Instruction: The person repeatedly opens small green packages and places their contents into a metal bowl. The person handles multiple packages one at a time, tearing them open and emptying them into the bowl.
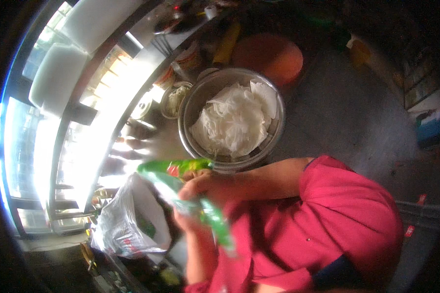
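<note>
Both my hands are on a green printed plastic packet (179, 175), which is blurred along its lower end. The fingers of my right hand (209, 183) grip its upper side. Just below, my left hand (189, 216) closes around the lower part, partly covered by the packet. In front of me stands a large round metal basin (275, 143) holding a heap of thin white sheets or wrappers (234, 117). Left of my hands sits an open white plastic bag (113, 223) with something green inside.
A smaller bowl of pale shredded food (176, 100) is beside the basin's left rim. Behind the basin is a round reddish surface (269, 56). A brightly lit counter edge (132, 80) and shelving run along the left. A blue container (431, 128) stands far right.
</note>
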Tool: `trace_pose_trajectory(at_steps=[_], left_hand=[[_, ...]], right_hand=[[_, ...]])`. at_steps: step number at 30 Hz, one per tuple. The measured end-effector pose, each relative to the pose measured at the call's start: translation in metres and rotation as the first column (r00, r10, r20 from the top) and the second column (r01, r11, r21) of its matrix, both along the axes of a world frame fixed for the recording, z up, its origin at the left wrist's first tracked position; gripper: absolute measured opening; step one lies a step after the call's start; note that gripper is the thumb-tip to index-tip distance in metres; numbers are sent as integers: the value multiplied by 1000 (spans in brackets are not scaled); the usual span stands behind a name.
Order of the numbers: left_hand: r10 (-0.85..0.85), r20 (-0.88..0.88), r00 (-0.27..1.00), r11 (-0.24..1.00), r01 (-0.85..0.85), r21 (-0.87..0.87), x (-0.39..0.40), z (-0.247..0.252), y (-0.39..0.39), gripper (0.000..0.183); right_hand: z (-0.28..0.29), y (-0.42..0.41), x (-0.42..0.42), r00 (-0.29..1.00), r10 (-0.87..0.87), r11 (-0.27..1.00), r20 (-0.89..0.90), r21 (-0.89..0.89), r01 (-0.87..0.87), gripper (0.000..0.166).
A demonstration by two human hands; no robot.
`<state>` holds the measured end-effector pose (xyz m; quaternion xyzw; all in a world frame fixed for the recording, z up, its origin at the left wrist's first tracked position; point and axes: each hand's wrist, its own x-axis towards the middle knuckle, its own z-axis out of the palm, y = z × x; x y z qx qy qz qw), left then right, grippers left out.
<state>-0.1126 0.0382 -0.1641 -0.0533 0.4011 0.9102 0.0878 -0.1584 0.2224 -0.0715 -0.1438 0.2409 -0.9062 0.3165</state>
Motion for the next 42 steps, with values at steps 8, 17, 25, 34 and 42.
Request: trace_pose_trajectory(at_steps=[8, 17, 25, 34, 42], left_hand=[[-65, -173, 983, 945, 117, 307, 13, 96, 33, 38], [-266, 11, 964, 846, 228, 483, -19, 69, 90, 46], [-410, 553, 726, 488, 686, -539, -60, -3, 70, 68], [-750, -18, 661, 52, 31, -998, -113, 29, 176, 68], [-806, 82, 586, -195, -132, -972, -167, 20, 199, 44]], right_hand=[[-69, 128, -18, 956, 241, 822, -168, 559, -109, 20], [-55, 135, 17, 909, -357, 852, -215, 324, 412, 23], [-87, 126, 1, 744, -516, 548, -424, 504, 667, 15], [-77, 149, -23, 530, -157, 241, -833, 488, 839, 22], [-58, 313, -23, 821, -561, 659, -109, 541, 522, 28]])
